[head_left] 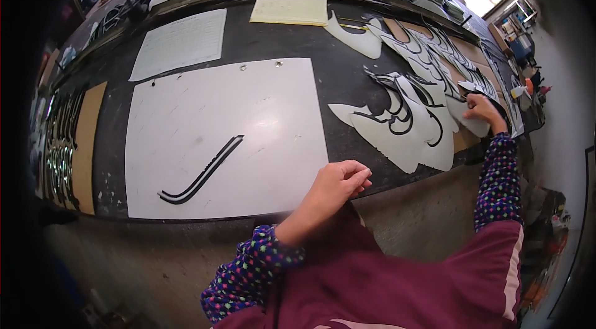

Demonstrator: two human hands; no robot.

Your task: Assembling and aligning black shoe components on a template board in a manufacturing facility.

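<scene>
My right hand (485, 109) is at the right of the dark table, its fingers closed on the edge of a white curved piece (475, 124) with dark edging. To its left lies a loose pile of similar white pieces (406, 136) with black curved strips on them. Over the table's front edge is my left hand (341, 181), fingers curled together and nothing visible in them. It is close to the lower right corner of a white board (186, 111). A bent black strip with a pale centre line (208, 170) lies on that board, away from both hands.
More white pieces (422, 49) overlap on brown cardboard at the right rear. A written sheet (180, 43) and a yellowish paper stack (288, 8) lie behind the board. Shiny dark strips (65, 142) sit at the far left. A raised ledge (205, 1) crosses the back.
</scene>
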